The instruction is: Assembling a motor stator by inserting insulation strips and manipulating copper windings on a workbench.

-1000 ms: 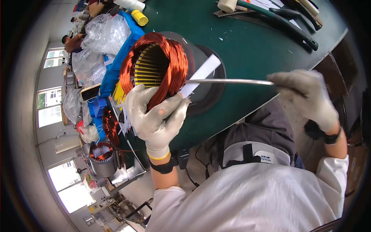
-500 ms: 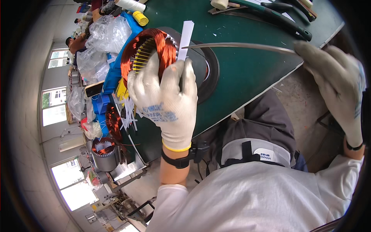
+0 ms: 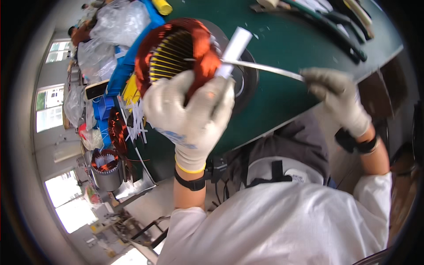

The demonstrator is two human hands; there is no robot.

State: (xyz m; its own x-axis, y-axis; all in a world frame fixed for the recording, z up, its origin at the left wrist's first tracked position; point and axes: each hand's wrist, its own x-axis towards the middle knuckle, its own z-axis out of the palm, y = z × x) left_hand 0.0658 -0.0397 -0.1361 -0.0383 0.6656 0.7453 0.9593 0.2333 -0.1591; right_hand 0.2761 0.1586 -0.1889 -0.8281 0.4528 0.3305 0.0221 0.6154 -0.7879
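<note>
A stator (image 3: 174,57) with orange-red copper windings and yellow slot liners lies on the green table, its bore facing up and left. My left hand (image 3: 190,106), in a whitish glove, rests on the stator's near side. Its thumb and forefinger pinch a white paper strip (image 3: 238,43) that stands up beside the winding; the other fingers bend over the bore's edge. My gloved right hand (image 3: 335,95) grips the end of a long thin metal strip (image 3: 269,68). Its far end reaches the paper and the winding. A short light streak shows inside the bore, in line with it.
A dark round disc (image 3: 249,84) lies beneath the stator. Hammers and green-handled tools (image 3: 340,39) lie at the far right. Plastic bags (image 3: 117,24), a blue tray (image 3: 128,62), a phone (image 3: 96,90), paper strips (image 3: 138,123) and another stator (image 3: 107,174) are at the left.
My right hand has moved left, nearer the stator, with the metal strip. The white paper strip now leans more to the right. The whole view has shifted slightly.
</note>
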